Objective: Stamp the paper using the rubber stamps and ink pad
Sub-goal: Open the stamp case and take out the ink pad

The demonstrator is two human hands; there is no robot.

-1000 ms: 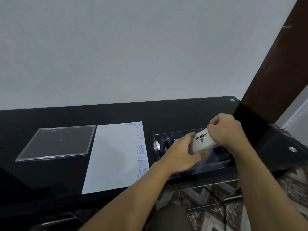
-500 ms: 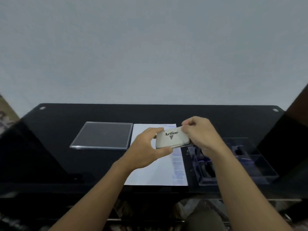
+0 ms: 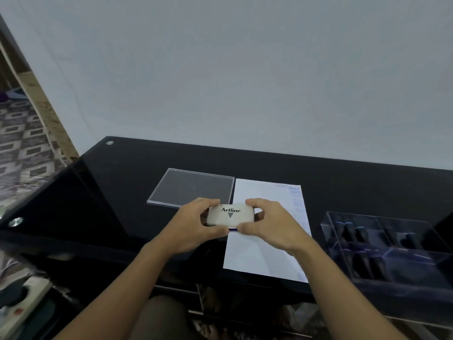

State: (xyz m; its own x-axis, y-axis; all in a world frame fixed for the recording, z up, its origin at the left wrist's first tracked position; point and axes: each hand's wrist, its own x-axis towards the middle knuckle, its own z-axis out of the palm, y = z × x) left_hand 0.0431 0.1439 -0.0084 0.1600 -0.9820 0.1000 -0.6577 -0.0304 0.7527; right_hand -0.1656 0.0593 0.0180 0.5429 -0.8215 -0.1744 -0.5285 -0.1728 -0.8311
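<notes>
1. Ink pad (image 3: 230,215): closed white case lettered "Artline", held up between my two hands above the black table (image 3: 117,192), its long axis running left to right from one palm to the other. A thin blue seam shows along its near edge, facing me; I judge the lid opens from there.
2. My left hand (image 3: 193,225): grasping the case's left end, thumb on the near edge, fingers curled over the far side.
3. My right hand (image 3: 267,223): grasping the right end the same way, thumb at the seam. Both hands are equally near; neither has to reach.
4. Paper (image 3: 264,241): flat on the table under and beyond my right hand, blue stamp marks down its right margin, the rest blank.
5. Clear flat lid (image 3: 192,188): lying beyond my left hand, just beside the paper's left edge.
6. Clear compartment box (image 3: 392,244): well to the right of my right hand, holding dark-handled rubber stamps (image 3: 350,231).
7. Judgement: opening the pad comes next; a stamp then lies on my right hand's side.
</notes>
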